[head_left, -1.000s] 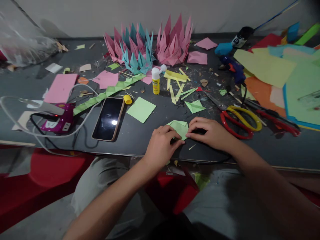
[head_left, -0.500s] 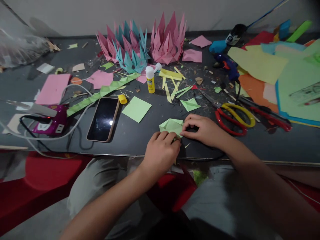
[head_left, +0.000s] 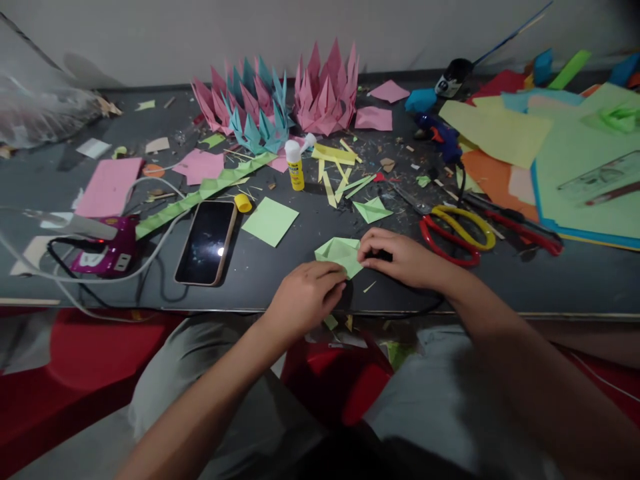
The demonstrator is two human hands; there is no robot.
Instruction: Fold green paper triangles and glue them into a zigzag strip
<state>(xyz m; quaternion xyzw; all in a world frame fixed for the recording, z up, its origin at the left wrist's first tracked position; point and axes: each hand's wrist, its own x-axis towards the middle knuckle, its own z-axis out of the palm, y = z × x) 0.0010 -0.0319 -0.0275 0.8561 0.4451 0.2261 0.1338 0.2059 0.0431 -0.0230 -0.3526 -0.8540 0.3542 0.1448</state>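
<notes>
A partly folded piece of light green paper (head_left: 338, 252) lies on the dark table near its front edge. My right hand (head_left: 393, 257) pinches its right corner between thumb and fingers. At its lower left edge, my left hand (head_left: 310, 293) has thumb and fingers closed on the paper. Just behind it lies a folded green paper piece (head_left: 373, 209) with raised points. To the left rests a flat green paper square (head_left: 271, 221).
A phone (head_left: 207, 243), glue bottle (head_left: 295, 167) and yellow cap (head_left: 243, 203) stand left of centre. Red-and-yellow-handled scissors (head_left: 453, 240) lie by my right forearm. Pink and blue folded-paper crowns (head_left: 327, 100) stand at the back. A purple power strip (head_left: 107, 257) with cables sits left.
My left hand has shifted left and its fingers are drawn together at the paper's lower edge, uncovering more of it. My right hand keeps its pinch. The whole view has shifted slightly.
</notes>
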